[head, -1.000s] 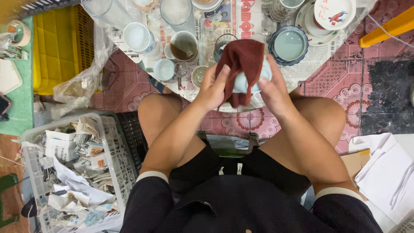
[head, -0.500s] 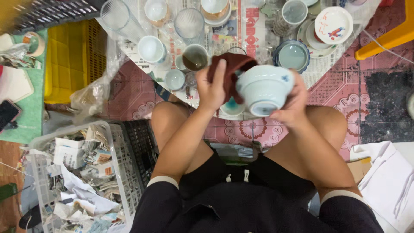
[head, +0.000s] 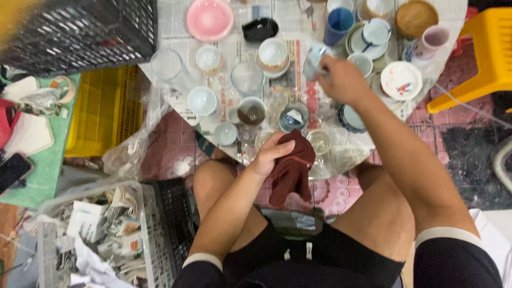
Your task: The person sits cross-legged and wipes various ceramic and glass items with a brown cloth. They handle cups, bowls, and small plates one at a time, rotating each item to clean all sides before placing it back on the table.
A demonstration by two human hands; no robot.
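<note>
My left hand (head: pixel 270 154) grips a dark red cloth (head: pixel 291 169) that hangs over my knees. My right hand (head: pixel 342 78) reaches out over the newspaper-covered surface (head: pixel 290 80) and holds a pale blue-white cup (head: pixel 313 60), blurred by motion, low above the paper among the dishes. Close to that hand stand a blue cup (head: pixel 339 24), a small white cup (head: pixel 363 63) and a white bowl with a red pattern (head: pixel 401 80).
Several cups, glasses and bowls crowd the newspaper, among them a pink bowl (head: pixel 209 18) and a black dish (head: pixel 259 29). A black crate (head: pixel 80 32) and yellow crate (head: pixel 101 112) stand left, a basket of crumpled paper (head: pixel 90 234) near left, a yellow stool (head: pixel 480 58) right.
My right hand has carried the pale cup from in front of me out over the newspaper. My left hand has dropped toward my knees with the red cloth.
</note>
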